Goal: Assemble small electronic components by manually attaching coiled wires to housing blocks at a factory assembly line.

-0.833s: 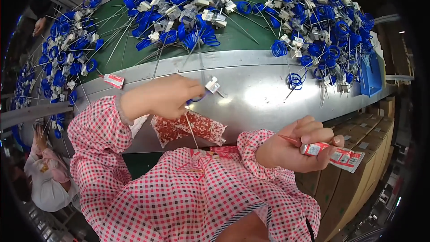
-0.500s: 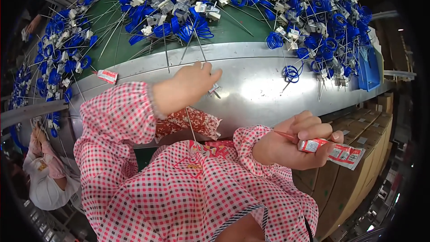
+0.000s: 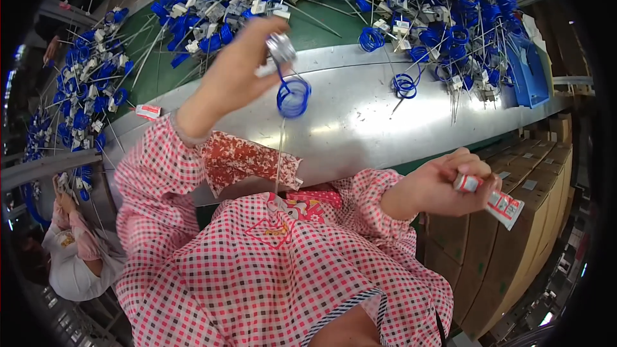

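Observation:
My left hand point(image 3: 234, 74), blurred, is raised over the metal edge of the bench. Its fingers grip a thermostat point(image 3: 281, 49) with a silvery, pale body. A blue coiled tube point(image 3: 294, 97) hangs from that body, and a thin straight rod extends below it toward my chest. On the right, my right hand point(image 3: 450, 183) is closed around a red and white squeeze tube point(image 3: 505, 209). The tube's flat end sticks out past the fingers; its nozzle cannot be made out. Beyond both hands lie heaps of similar thermostats point(image 3: 443, 19) with blue coils.
Another red and white tube point(image 3: 148, 112) lies on the bench at left. A blue bin point(image 3: 530, 77) stands at the far right, above stacked cardboard boxes point(image 3: 488, 250). A patterned red cloth point(image 3: 247, 160) lies along the near edge. At far left a co-worker point(image 3: 80, 250) handles parts.
My left hand has risen from the bench's metal edge and lifted a thermostat with its dangling coil. My right hand has turned, still gripping the squeeze tube. The whole view has shifted slightly.

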Demonstrator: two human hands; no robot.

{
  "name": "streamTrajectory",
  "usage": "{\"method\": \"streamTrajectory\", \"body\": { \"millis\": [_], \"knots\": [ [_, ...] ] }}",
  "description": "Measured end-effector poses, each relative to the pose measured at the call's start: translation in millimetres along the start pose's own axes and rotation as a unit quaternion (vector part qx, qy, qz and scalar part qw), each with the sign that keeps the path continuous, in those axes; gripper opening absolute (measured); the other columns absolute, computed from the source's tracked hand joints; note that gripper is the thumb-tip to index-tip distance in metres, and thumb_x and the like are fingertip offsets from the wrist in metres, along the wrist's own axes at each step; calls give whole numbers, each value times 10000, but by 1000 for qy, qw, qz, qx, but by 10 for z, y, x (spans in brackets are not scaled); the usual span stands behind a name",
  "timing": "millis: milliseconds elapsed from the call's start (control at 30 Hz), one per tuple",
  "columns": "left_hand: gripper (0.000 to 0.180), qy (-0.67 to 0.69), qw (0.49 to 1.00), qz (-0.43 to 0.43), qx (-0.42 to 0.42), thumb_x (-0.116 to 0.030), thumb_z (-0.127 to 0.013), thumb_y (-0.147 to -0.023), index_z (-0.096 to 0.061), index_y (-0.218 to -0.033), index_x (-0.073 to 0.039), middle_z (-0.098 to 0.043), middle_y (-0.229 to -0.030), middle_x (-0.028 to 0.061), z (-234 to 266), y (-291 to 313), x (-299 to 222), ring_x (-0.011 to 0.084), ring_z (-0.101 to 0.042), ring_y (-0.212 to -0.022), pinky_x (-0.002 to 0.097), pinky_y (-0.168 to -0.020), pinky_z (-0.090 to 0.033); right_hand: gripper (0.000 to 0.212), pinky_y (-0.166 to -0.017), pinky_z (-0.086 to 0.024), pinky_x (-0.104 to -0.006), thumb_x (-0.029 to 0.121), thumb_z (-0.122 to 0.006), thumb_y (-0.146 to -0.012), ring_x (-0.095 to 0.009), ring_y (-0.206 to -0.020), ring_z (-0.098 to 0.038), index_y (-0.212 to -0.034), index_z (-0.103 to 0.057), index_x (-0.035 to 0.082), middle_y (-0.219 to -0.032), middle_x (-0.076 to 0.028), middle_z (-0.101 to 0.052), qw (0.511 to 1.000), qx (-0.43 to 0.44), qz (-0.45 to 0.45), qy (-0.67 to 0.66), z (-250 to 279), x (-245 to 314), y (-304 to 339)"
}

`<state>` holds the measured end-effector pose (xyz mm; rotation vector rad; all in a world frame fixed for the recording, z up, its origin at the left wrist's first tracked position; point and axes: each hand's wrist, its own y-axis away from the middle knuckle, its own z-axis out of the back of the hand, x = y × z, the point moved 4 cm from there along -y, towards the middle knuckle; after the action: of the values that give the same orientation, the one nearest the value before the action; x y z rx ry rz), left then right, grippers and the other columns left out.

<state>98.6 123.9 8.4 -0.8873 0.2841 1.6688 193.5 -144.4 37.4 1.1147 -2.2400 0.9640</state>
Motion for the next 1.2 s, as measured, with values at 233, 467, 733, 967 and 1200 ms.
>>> {"method": "streamTrajectory", "body": {
  "millis": [233,467,733,967,1200],
  "knots": [
    [496,755,635,24,-166,-131,-643,-755,-396,-1184,-107,-478,-1087,115,-69,177,319,225,-530,-876,276,-765,-474,153,-367,-187,-188,222,-379,-859,-79,-375,-270,-809,-352,80,-506,-4,-425,999,-32,-8,-24,-101,32,-124],
    [597,872,480,87,-30,-55,-610,-765,-300,-1258,-185,-406,-1193,120,-587,550,-525,185,-503,-902,209,-740,-467,189,-444,-273,-220,221,-413,-857,-100,-440,-320,-941,-430,52,-508,-16,-372,987,-3,-43,-156,-504,280,363],
    [664,946,306,89,65,-96,-630,-758,-238,-1283,-204,-407,-1217,128,-811,859,-976,172,-517,-840,227,-697,-438,293,-398,-228,-233,276,-371,-879,-96,-368,-259,-932,-486,12,-535,-16,-391,964,138,42,-221,-706,477,708],
    [676,913,391,97,63,-273,-709,-718,-274,-1210,-108,-405,-1131,124,-862,843,-940,105,-516,-629,164,-496,-441,295,-394,-204,-229,308,-422,-857,-78,-369,-260,-747,-504,46,-544,8,-411,967,180,59,-170,-594,374,704],
    [706,900,434,49,5,-267,-673,-751,-218,-1263,-95,-381,-1130,203,-825,876,-900,105,-499,-606,172,-502,-447,384,-410,-242,-240,373,-328,-868,-86,-384,-289,-610,-401,99,-583,27,-427,956,277,73,-67,-685,404,757]
  ]
}}
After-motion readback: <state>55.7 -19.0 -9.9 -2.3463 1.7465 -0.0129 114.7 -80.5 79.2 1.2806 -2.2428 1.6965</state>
